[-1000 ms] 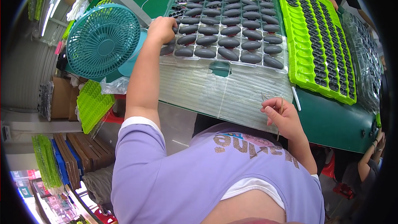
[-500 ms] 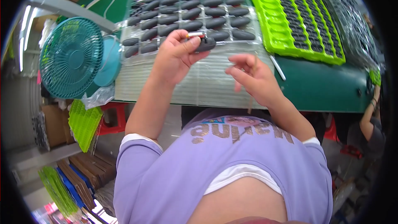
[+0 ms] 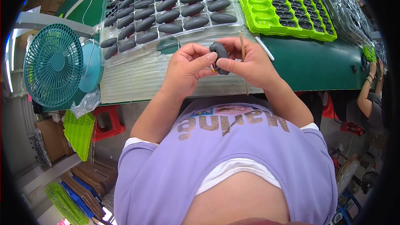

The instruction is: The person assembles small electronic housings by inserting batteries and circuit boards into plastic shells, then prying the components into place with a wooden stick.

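Observation:
A dark grey oval plastic shell (image 3: 219, 52) is held between both hands, close in front of my chest. My left hand (image 3: 187, 68) pinches its left side with thumb and fingers, and my right hand (image 3: 252, 66) grips its right side. A small piece with yellow and red bits (image 3: 214, 69) shows at the shell's lower left edge; its kind is unclear. A thin wooden stick (image 3: 246, 84) runs upright through the fingers of my right hand. Beyond my hands, a clear plastic tray (image 3: 166, 36) holds rows of similar dark grey shells.
A bright green tray (image 3: 287, 31) of small black parts lies at the far right, beside another clear tray (image 3: 350, 29). A white pen (image 3: 265, 48) rests on the green table (image 3: 308, 68). A teal fan (image 3: 58, 64) stands left. Another person's arm (image 3: 366, 87) reaches in at the right.
The shell has come nearer and now stands more upright. My right hand has moved in and taken hold of it alongside the left. The view has shifted, so trays appear further left.

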### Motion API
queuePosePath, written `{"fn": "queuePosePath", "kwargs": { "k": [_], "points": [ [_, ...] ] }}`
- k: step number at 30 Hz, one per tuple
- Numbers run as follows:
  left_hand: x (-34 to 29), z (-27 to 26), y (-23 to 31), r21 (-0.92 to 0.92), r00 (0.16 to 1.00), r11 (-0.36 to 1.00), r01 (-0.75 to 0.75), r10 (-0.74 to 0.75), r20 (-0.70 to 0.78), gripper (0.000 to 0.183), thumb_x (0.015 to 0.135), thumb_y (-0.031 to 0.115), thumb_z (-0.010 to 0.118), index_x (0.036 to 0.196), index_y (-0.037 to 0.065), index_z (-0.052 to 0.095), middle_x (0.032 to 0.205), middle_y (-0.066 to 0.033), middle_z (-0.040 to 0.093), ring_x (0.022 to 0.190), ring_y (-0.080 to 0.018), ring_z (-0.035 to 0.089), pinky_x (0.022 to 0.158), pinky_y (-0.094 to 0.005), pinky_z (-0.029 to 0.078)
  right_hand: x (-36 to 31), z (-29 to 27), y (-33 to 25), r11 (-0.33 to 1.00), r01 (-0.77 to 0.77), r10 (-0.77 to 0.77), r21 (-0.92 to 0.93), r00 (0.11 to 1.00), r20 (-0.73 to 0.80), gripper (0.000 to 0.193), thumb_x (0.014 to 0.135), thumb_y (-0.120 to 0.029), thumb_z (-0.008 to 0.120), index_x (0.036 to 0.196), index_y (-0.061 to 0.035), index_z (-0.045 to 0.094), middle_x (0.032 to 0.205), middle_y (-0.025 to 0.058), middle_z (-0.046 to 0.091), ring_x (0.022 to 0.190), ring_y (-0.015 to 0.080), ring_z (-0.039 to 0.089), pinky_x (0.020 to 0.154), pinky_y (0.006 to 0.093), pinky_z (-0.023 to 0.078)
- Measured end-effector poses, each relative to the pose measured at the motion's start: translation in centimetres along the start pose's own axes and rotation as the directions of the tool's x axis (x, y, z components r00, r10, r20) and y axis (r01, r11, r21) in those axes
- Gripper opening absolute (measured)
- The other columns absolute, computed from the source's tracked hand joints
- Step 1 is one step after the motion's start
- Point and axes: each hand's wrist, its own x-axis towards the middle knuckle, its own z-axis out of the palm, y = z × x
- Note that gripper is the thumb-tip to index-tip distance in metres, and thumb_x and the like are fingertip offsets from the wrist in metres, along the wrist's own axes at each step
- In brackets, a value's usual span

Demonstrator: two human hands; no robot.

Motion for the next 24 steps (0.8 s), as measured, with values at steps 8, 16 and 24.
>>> {"fn": "queuePosePath", "kwargs": {
  "k": [8, 16, 24],
  "points": [
    [-0.5, -0.1, -0.9, -0.089, 0.999, 0.996, -0.002, 0.006, 0.047, 0.017, 0.089, 0.004, 0.068, 0.103, -0.001, 0.061, 0.094, -0.0106, 0.067, 0.081, -0.0175, 0.069, 0.07, -0.0322, 0.062, -0.5, -0.8, 0.2, 0.936, -0.08, 0.043, 0.343, 0.992, 0.116, 0.038, 0.087, -0.01, 0.071, 0.122, 0.0023, 0.061, 0.097, 0.0041, 0.068, 0.08, 0.0072, 0.062, 0.069, 0.0209, 0.049],
    [-0.4, -0.5, -1.9, -0.239, 0.992, 0.971, -0.033, 0.061, 0.112, 0.016, 0.094, 0.005, 0.061, 0.108, -0.001, 0.058, 0.103, -0.0134, 0.066, 0.091, -0.0212, 0.068, 0.079, -0.0363, 0.062, -1.6, -0.9, -1.2, 0.938, -0.201, 0.169, 0.284, 0.977, 0.134, 0.041, 0.094, -0.019, 0.065, 0.13, -0.0011, 0.058, 0.094, -0.0004, 0.065, 0.073, 0.0026, 0.054, 0.063, 0.0176, 0.044],
    [-0.3, 0.8, -0.9, -0.179, 0.999, 0.982, -0.054, 0.053, -0.008, 0.019, 0.09, 0.0, 0.065, 0.107, 0.001, 0.058, 0.101, -0.0109, 0.065, 0.09, -0.0189, 0.067, 0.077, -0.0352, 0.062, -1.4, -0.4, -0.5, 0.961, 0.165, -0.15, -0.222, 0.985, 0.081, 0.048, 0.087, -0.009, 0.069, 0.133, -0.0055, 0.057, 0.103, 0.0026, 0.058, 0.077, 0.008, 0.054, 0.07, 0.0225, 0.047]
  ]
}}
